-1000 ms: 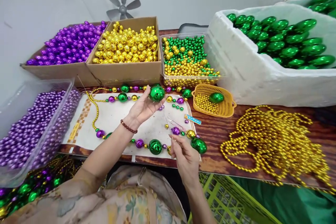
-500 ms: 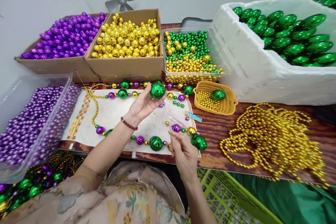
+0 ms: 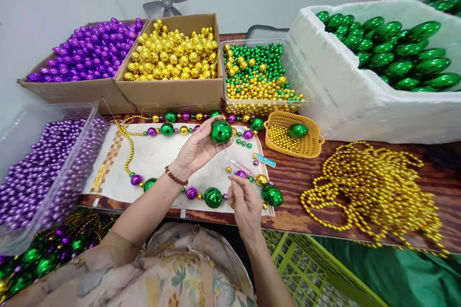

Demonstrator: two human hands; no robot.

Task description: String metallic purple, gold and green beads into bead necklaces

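Note:
My left hand (image 3: 194,153) is closed around a large shiny green bead (image 3: 221,133), held above the white cloth (image 3: 158,158). Between thumb and fingers of my right hand (image 3: 245,205) is a thin, pale needle (image 3: 227,157), slanting up to the underside of that bead. How far it enters the bead cannot be seen. Beneath my hands, a bead garland (image 3: 191,193) of green, purple and gold curves across the cloth. A purple bead (image 3: 240,174), a gold bead (image 3: 261,180) and a green bead (image 3: 272,195) lie just right of my right hand.
Cardboard boxes of purple beads (image 3: 93,50) and gold beads (image 3: 173,53) stand behind. A clear tub (image 3: 262,103), an orange basket (image 3: 320,141) and a white foam box (image 3: 324,100) line the back right. Gold bead strands (image 3: 374,196) lie right; a purple-bead tub (image 3: 91,127) stands left.
My left hand has moved slightly right and down with the green bead. My right hand has shifted a little left, bringing the two hands closer together.

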